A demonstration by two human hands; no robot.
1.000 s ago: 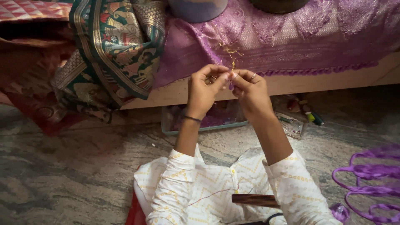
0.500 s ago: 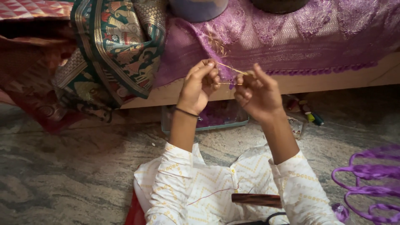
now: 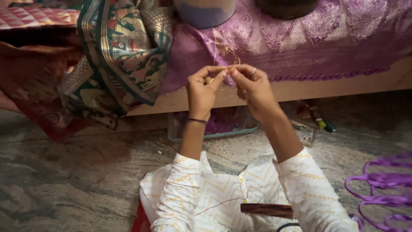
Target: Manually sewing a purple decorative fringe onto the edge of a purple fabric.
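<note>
Hands closer together than before, fingers [image 3: 219, 76] pinching thin frayed golden threads [image 3: 223, 49].

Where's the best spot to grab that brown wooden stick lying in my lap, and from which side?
Take the stick near its left end, coming from above. It lies flat, roughly left to right, across the white cloth. Its right end runs under the right sleeve, so only the left and middle parts lie bare. Both hands, left and right, are pinching gold threads.
</note>
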